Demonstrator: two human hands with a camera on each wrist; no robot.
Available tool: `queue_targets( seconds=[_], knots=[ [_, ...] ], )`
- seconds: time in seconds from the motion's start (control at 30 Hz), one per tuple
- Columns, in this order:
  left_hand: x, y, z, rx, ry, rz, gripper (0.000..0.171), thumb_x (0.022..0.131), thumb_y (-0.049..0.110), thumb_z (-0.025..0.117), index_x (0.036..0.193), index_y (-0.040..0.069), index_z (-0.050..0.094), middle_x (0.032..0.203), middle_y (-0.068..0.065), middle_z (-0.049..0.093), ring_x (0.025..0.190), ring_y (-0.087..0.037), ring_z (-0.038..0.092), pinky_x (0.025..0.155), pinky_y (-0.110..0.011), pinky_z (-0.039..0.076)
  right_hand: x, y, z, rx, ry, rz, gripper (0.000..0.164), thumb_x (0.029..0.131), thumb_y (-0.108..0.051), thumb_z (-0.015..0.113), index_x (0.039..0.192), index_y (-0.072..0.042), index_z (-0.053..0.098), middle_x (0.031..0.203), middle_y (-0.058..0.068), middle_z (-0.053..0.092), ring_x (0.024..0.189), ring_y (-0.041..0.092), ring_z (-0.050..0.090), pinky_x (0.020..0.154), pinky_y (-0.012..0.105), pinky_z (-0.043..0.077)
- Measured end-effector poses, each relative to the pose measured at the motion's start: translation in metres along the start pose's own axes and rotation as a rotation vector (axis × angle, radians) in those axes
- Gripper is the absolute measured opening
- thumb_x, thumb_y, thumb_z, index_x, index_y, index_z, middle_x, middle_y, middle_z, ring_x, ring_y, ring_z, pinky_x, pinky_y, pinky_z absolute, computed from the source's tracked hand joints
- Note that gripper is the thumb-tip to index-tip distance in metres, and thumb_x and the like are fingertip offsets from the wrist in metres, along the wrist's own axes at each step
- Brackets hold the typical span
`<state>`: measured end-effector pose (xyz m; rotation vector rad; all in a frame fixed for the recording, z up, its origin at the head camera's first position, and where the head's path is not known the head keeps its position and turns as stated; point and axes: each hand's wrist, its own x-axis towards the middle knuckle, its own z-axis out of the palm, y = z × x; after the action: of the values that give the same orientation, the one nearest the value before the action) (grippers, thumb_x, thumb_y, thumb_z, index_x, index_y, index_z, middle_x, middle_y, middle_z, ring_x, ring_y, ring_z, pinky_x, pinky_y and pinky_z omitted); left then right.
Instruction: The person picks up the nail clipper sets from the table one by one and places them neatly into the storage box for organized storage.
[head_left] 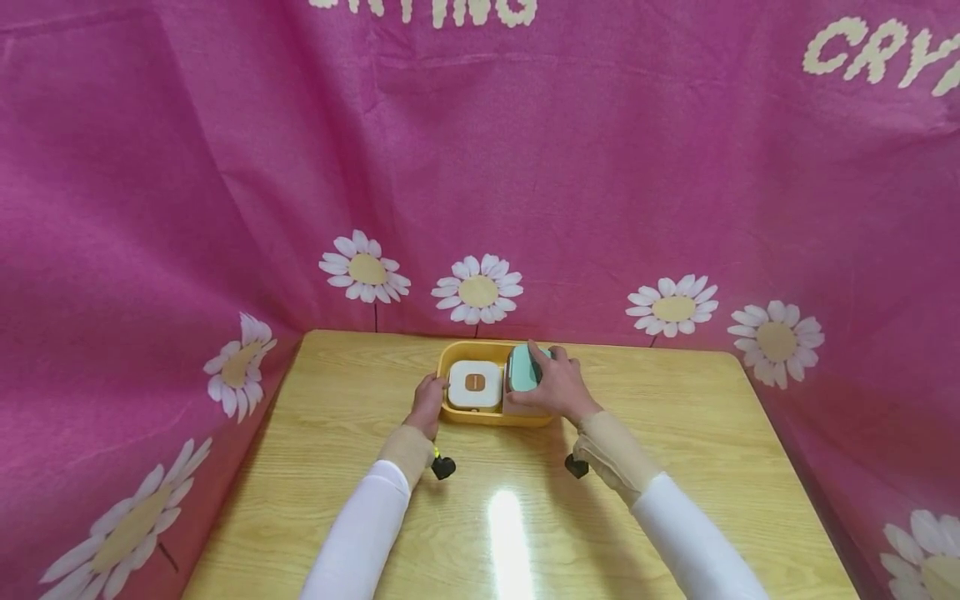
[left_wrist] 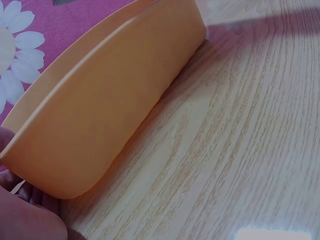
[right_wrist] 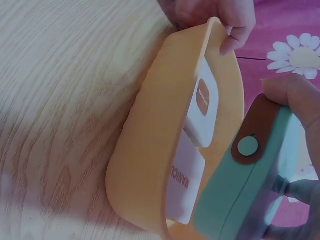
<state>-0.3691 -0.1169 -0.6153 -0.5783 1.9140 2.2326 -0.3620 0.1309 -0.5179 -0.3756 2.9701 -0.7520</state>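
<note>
A yellow-orange plastic bin (head_left: 495,419) stands near the table's back edge. My left hand (head_left: 427,404) grips its left end, the thumb over the rim and the fingers outside, as the right wrist view shows. My right hand (head_left: 562,387) holds a mint-green case (right_wrist: 250,185) between thumb and fingers. A brown strap (right_wrist: 260,120) with a round snap runs over the case's edge. The case is tilted over the bin's right half. Inside the bin, a white box (head_left: 461,396) with a brown label sits at the left. Beside it lies a white box (right_wrist: 182,185) with partly visible "MANICU" lettering.
The bin rests on a light wooden table (head_left: 360,500). A magenta cloth (head_left: 570,183) with white daisies hangs behind and along both sides. Black camera pieces (head_left: 443,467) hang below the wrists, and a light reflects off the front tabletop.
</note>
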Motion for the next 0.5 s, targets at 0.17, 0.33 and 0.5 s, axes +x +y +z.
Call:
queue_targets(
  seconds=[0.17,0.33,0.5],
  knots=[
    [0.0,0.002,-0.001,0.004,-0.005,0.0,0.054,0.095,0.012,0.048,0.146,-0.006,0.049,0.158,-0.024,0.042,0.15,-0.037,0.032,0.125,-0.049,0.027,0.007,-0.003,0.006,-0.009,0.0,0.016,0.113,0.072,-0.052,0.089,0.164,-0.014,0.036,0.148,0.035,0.04,0.119,0.055,0.046,0.093,0.058,0.05],
    [0.0,0.002,0.0,0.0,-0.004,0.007,0.057,0.094,0.011,0.048,0.148,-0.006,0.048,0.157,-0.025,0.042,0.149,-0.038,0.033,0.125,-0.049,0.027,0.015,0.0,0.019,-0.073,0.017,-0.008,0.113,0.071,-0.049,0.093,0.163,-0.012,0.039,0.145,0.035,0.039,0.115,0.054,0.045,0.09,0.058,0.052],
    [0.0,0.0,0.001,0.001,0.002,0.008,0.056,0.093,0.011,0.048,0.147,-0.007,0.049,0.156,-0.025,0.043,0.149,-0.037,0.034,0.124,-0.049,0.028,0.017,0.0,0.027,-0.074,-0.017,0.017,0.111,0.07,-0.051,0.093,0.161,-0.013,0.042,0.143,0.033,0.04,0.118,0.051,0.044,0.09,0.057,0.053]
  ],
)
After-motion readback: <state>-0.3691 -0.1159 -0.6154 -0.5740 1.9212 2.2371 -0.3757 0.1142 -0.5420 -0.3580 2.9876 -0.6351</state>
